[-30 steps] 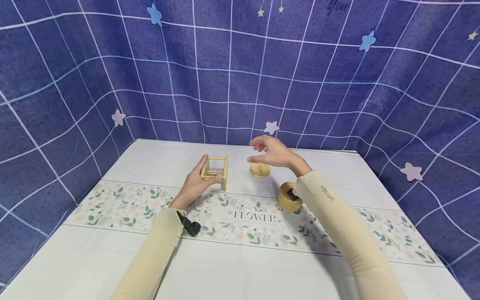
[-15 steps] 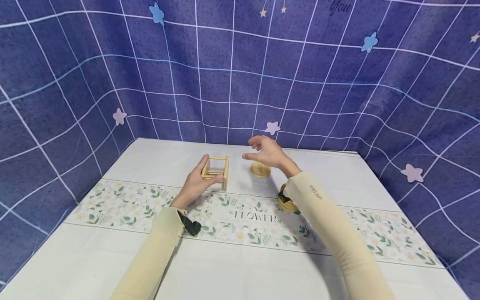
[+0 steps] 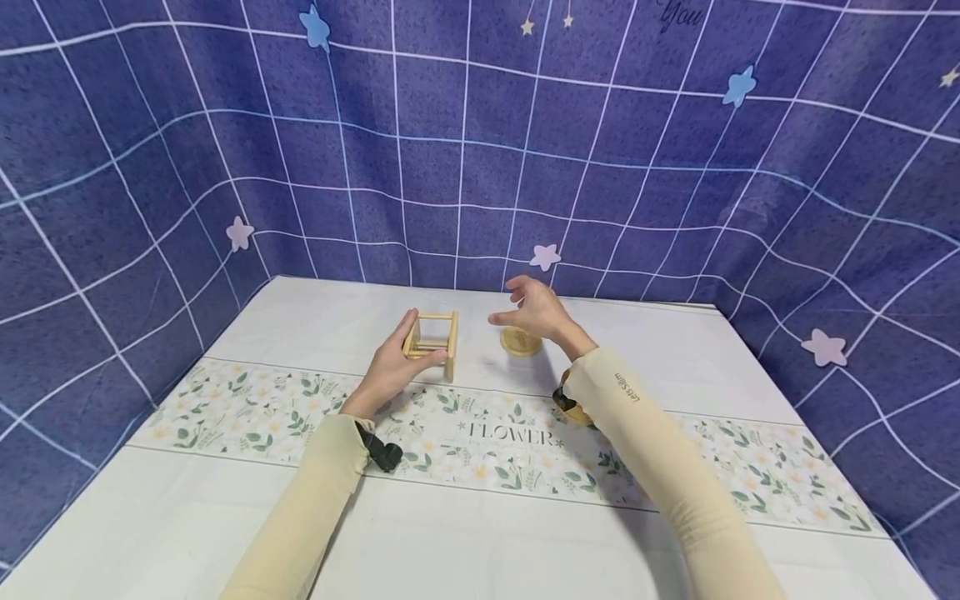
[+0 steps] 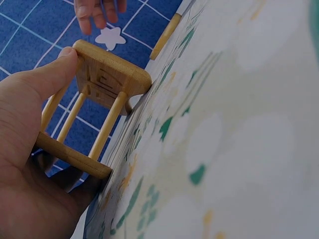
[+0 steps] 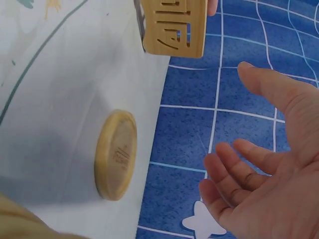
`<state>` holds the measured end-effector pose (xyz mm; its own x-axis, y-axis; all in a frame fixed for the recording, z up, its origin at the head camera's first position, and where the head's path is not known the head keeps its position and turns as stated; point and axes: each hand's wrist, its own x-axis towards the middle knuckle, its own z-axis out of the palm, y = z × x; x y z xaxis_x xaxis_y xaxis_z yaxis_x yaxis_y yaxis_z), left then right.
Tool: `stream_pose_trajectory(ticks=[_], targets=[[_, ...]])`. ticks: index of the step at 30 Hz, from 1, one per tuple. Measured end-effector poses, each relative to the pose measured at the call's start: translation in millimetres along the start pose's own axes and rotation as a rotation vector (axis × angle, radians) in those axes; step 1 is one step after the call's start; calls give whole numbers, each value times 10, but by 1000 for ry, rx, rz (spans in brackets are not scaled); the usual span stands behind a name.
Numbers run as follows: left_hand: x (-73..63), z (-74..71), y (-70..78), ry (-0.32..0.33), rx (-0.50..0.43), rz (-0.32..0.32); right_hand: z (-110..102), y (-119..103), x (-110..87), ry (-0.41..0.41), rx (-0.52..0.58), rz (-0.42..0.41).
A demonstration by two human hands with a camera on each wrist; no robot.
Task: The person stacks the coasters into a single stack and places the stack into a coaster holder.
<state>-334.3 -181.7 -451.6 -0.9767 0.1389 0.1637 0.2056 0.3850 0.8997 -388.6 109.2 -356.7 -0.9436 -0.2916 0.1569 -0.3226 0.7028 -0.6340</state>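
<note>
Head view shows me the left hand holding a little wooden rack on the white table. I see the right hand near a round wooden disc, thumb wide apart from its fingers. More wood peeks out under the right sleeve.

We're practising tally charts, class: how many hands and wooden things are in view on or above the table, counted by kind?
Wooden rack: 1
Round coaster: 1
Round wooden item, partly hidden by the right sleeve: 1
Hands, left hand and right hand: 2
Total: 5
</note>
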Motion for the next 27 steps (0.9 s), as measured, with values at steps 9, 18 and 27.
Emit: stream_pose_trajectory(ticks=[9,18,27], targets=[[-7,-1,15,0,12,-1,76,71,-28,-30,122,87],[-21,-8,14,0,16,-7,117,114,-35,-60,153,172],[-16,-1,15,0,25,-7,148,192,-27,-104,159,186]])
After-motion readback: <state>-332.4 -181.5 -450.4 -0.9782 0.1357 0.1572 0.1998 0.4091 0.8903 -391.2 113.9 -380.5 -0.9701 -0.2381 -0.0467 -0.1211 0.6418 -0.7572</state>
